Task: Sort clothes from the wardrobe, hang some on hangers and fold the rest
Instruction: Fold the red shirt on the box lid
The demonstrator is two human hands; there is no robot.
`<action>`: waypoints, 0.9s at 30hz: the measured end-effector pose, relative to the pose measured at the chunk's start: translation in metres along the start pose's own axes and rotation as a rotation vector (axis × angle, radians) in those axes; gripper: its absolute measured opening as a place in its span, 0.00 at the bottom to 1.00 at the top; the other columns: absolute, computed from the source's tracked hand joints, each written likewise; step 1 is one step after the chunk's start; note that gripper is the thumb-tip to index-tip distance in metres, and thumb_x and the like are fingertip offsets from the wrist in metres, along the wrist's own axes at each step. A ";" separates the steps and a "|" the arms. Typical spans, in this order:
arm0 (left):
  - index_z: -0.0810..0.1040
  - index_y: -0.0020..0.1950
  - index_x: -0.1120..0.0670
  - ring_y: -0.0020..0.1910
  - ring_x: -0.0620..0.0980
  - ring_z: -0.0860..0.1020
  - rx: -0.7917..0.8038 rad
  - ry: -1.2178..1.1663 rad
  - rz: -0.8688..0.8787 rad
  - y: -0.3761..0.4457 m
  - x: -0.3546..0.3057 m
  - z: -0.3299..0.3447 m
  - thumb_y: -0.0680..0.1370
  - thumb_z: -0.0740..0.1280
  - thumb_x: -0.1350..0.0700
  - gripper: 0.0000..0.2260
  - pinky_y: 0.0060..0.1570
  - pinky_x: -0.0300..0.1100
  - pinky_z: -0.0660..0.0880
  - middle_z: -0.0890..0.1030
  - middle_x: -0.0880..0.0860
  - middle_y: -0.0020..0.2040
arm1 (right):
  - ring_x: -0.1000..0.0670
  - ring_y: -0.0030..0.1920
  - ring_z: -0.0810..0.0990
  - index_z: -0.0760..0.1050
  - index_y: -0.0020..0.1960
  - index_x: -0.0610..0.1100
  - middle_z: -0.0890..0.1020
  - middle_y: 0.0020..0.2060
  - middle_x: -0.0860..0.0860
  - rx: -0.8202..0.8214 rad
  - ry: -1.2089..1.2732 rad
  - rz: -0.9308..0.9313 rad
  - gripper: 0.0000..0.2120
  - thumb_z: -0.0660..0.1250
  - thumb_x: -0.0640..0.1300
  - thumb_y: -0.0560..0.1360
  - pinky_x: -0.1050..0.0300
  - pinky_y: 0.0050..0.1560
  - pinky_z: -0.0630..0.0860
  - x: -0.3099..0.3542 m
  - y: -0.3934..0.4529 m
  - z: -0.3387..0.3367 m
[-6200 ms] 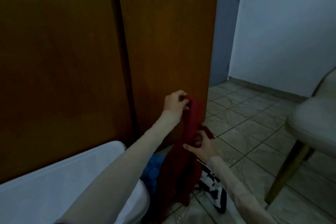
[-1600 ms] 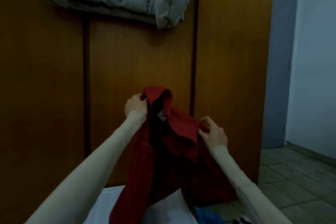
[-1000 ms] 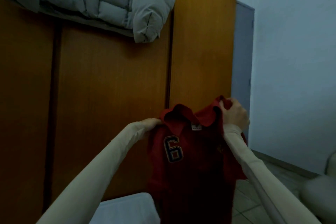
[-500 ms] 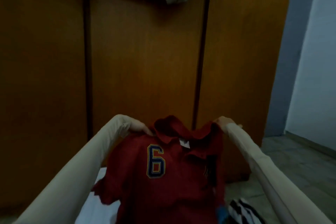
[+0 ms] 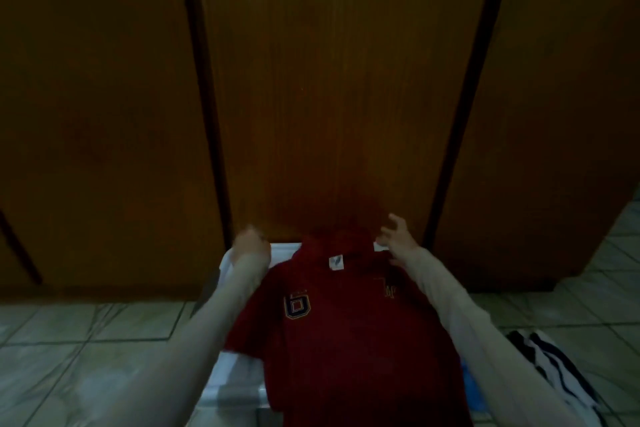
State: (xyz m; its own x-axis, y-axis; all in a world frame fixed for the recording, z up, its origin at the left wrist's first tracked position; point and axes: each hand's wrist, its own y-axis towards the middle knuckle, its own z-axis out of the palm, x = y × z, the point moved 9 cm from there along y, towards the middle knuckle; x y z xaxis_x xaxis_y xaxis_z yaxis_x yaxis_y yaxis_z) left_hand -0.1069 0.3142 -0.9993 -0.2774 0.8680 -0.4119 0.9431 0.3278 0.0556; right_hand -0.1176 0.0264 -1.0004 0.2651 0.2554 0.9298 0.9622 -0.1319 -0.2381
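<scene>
A dark red polo shirt (image 5: 346, 322) with a number 6 patch lies face up, spread over a white surface (image 5: 235, 367) in front of the wardrobe. Its collar points toward the doors. My left hand (image 5: 250, 246) hovers just left of the collar, blurred, loosely curled, and holds nothing that I can see. My right hand (image 5: 396, 239) is lifted just above the shirt's right shoulder with its fingers spread.
Closed brown wardrobe doors (image 5: 329, 80) fill the upper view. A black-and-white striped garment (image 5: 554, 367) and a blue one (image 5: 472, 388) lie on the tiled floor (image 5: 86, 340) at the right.
The shirt, held up by both shoulders half a second ago, now lies flat on the white surface. Both hands have let go of it. My view has tilted down.
</scene>
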 end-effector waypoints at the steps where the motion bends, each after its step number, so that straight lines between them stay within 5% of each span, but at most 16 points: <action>1: 0.72 0.63 0.60 0.56 0.54 0.77 0.112 0.032 0.042 -0.004 0.004 0.035 0.81 0.57 0.59 0.12 0.59 0.47 0.75 0.78 0.58 0.60 | 0.47 0.60 0.76 0.64 0.70 0.43 0.74 0.63 0.42 -0.038 -0.105 0.054 0.20 0.56 0.33 0.79 0.56 0.55 0.73 -0.020 0.004 0.003; 3: 0.75 0.53 0.58 0.46 0.54 0.80 0.280 -0.138 0.060 -0.025 0.010 0.090 0.80 0.58 0.58 0.08 0.54 0.49 0.76 0.81 0.57 0.50 | 0.55 0.34 0.82 0.73 0.49 0.40 0.80 0.43 0.43 0.050 -0.286 0.183 0.10 0.53 0.34 0.80 0.65 0.35 0.76 -0.060 0.009 0.015; 5: 0.75 0.52 0.55 0.51 0.55 0.79 0.298 -0.170 0.095 -0.035 0.005 0.114 0.78 0.60 0.54 0.07 0.54 0.47 0.75 0.80 0.55 0.51 | 0.57 0.25 0.78 0.69 0.40 0.43 0.77 0.34 0.47 0.205 -0.413 0.245 0.12 0.54 0.34 0.80 0.66 0.26 0.72 -0.089 0.008 0.032; 8: 0.72 0.57 0.53 0.61 0.53 0.70 0.256 -0.123 0.142 -0.043 -0.009 0.123 0.77 0.63 0.54 0.09 0.61 0.48 0.68 0.74 0.52 0.58 | 0.55 0.38 0.77 0.73 0.38 0.45 0.77 0.36 0.52 0.187 -0.523 0.152 0.13 0.57 0.33 0.77 0.66 0.35 0.72 -0.092 0.016 0.038; 11: 0.72 0.59 0.51 0.63 0.52 0.67 0.173 -0.102 0.293 -0.051 -0.037 0.118 0.77 0.62 0.56 0.11 0.61 0.48 0.66 0.72 0.51 0.59 | 0.52 0.48 0.75 0.79 0.47 0.45 0.77 0.44 0.50 0.209 -0.613 0.038 0.11 0.62 0.32 0.74 0.64 0.49 0.71 -0.083 0.021 0.055; 16: 0.72 0.61 0.49 0.64 0.50 0.67 0.219 -0.056 0.371 -0.066 -0.044 0.146 0.79 0.60 0.51 0.12 0.65 0.46 0.62 0.72 0.50 0.62 | 0.58 0.36 0.69 0.75 0.59 0.39 0.71 0.37 0.54 0.307 -0.683 -0.019 0.14 0.65 0.31 0.74 0.73 0.32 0.66 -0.089 0.017 0.072; 22: 0.70 0.64 0.47 0.63 0.50 0.67 0.129 0.010 0.368 -0.071 -0.036 0.146 0.80 0.59 0.50 0.13 0.63 0.44 0.62 0.71 0.49 0.62 | 0.55 0.37 0.71 0.70 0.46 0.48 0.70 0.37 0.54 0.309 -0.691 -0.030 0.09 0.69 0.40 0.73 0.63 0.44 0.71 -0.096 0.020 0.072; 27: 0.77 0.60 0.46 0.59 0.51 0.70 0.246 -0.214 0.298 -0.068 -0.030 0.147 0.77 0.66 0.54 0.12 0.59 0.39 0.62 0.75 0.50 0.58 | 0.49 0.52 0.76 0.70 0.48 0.48 0.77 0.53 0.50 0.164 -0.785 -0.181 0.11 0.68 0.52 0.72 0.56 0.53 0.70 -0.090 0.013 0.073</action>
State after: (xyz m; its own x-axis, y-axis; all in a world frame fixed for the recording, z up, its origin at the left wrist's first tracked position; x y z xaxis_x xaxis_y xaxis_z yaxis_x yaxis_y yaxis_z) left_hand -0.1359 0.2109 -1.1245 0.0336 0.8059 -0.5910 0.9989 -0.0465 -0.0067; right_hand -0.1242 0.0715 -1.1075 0.0126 0.8631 0.5048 0.9750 0.1015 -0.1979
